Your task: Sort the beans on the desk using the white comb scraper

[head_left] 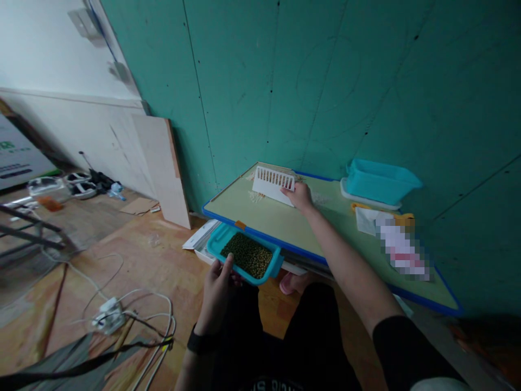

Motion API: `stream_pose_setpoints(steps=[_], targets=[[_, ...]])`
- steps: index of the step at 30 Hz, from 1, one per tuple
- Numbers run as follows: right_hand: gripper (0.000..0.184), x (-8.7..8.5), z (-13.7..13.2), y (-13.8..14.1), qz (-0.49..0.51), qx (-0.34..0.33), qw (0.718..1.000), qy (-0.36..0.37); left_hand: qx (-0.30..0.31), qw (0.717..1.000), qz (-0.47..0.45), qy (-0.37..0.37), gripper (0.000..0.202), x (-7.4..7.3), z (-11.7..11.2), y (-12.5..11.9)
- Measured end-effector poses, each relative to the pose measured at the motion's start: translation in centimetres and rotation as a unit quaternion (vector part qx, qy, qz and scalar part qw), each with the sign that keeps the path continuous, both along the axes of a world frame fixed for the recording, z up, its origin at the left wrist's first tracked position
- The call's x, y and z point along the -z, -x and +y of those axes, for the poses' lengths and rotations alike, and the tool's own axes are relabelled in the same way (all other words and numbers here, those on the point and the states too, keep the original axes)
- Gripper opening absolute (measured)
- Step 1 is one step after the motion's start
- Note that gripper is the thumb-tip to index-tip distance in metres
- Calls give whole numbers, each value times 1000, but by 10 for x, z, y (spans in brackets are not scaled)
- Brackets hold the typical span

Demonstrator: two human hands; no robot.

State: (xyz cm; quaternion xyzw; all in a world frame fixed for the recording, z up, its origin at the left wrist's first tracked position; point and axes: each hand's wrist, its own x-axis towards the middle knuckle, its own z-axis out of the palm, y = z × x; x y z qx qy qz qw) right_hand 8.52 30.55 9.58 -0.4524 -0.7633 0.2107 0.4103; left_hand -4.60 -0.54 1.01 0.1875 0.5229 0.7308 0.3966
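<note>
My left hand (220, 285) grips the near rim of a turquoise plastic tub (266, 279), its thumb over the edge. Green and tan beans (249, 255) cover the tub's bottom, and it is held just below the table's front edge. Out over the tabletop, my right hand (300, 196) is closed on the right end of a white slotted plastic piece (266, 188), which stands tilted on its long edge. Pale grains (256, 196) lie scattered around that piece. What lies behind it is partly hidden.
A second turquoise tub (378, 182) sits on a white lid (349, 191) at the table's back right. Nearer are an orange-edged item (402, 219) and a blurred packet (402, 247). The blue-edged table (325, 214) meets a green wall (244, 81). Cables and a power strip (109, 316) lie on the floor.
</note>
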Motion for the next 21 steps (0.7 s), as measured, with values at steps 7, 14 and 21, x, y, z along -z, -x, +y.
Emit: stream_pose_setpoints(steps=[7,14,21], targets=[[21,2,0,2,-4,-8,1000,-11,16,1000,-8,-2,46,8,1,3],[19,1,-2,2,27,-35,999,6,14,1000,-11,-14,47,5,2,1],[21,5,0,5,50,-62,996,29,18,1000,-3,-18,47,-1,0,0]])
